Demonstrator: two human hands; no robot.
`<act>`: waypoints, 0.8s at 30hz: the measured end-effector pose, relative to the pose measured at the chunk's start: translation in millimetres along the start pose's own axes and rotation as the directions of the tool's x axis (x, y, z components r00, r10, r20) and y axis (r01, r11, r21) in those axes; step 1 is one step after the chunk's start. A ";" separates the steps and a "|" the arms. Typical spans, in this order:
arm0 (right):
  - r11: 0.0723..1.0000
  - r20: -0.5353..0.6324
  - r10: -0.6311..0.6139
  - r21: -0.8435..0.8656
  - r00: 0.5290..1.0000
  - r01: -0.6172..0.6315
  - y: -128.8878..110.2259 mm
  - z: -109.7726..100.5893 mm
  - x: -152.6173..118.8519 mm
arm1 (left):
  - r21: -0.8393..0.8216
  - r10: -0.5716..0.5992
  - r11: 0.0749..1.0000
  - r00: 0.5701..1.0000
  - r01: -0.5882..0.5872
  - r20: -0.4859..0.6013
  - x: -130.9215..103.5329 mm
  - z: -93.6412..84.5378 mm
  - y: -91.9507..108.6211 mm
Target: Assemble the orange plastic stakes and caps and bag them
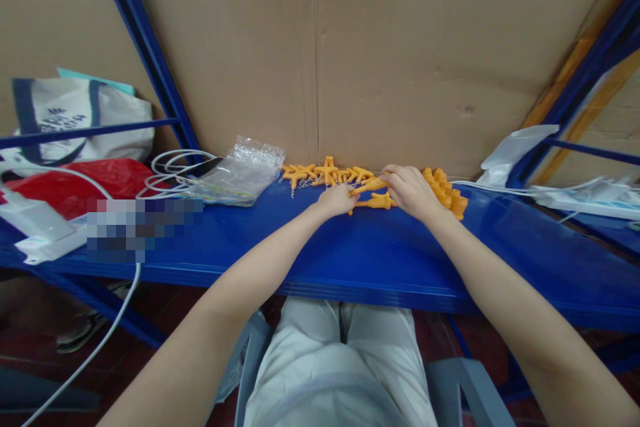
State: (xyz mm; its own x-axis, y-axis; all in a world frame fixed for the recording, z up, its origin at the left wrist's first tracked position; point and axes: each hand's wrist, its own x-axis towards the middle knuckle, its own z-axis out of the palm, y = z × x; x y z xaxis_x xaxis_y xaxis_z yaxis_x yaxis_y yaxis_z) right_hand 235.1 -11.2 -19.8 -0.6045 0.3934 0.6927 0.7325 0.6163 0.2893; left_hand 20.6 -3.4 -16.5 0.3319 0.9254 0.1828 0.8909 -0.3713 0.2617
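This looks like a workshop or small assembly station. A glossy blue metal worktop (380, 253) stands before tall brown cardboard panels (400, 47), bearing clustered orange plastic pieces (443, 190) and a white plastic power strip (56, 245).

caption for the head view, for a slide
Left hand and right hand hold an orange piece over a blue table, more orange pieces nearby.

The branching pieces (329, 170) are showing plain yellow-orange, a shade the bumpy cluster (444, 192) is repeating against the blue table (380, 260). The cardboard (400, 53) is running brown between blue posts (145, 47), while the cloth bag (123, 121) is carrying navy bands (95, 107) and dark lettering (63, 119) on off-white. The crumpled bag (103, 175) is glowing red, and the cable (125, 310) is showing white.
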 end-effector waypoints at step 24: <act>0.546 0.357 0.822 -0.271 0.444 -0.793 51.8 -75.3 -21.9 | -0.006 0.044 0.999 0.985 -0.046 -0.164 3.2 4.8 -16.0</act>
State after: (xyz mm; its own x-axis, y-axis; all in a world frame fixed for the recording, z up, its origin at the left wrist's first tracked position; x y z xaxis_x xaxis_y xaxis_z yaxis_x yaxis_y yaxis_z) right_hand 309.8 -39.3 29.8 0.2218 0.9246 0.3098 0.9641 -0.1603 -0.2118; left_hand 9.0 5.9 -24.6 0.3153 0.8831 0.3474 0.8728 -0.4135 0.2592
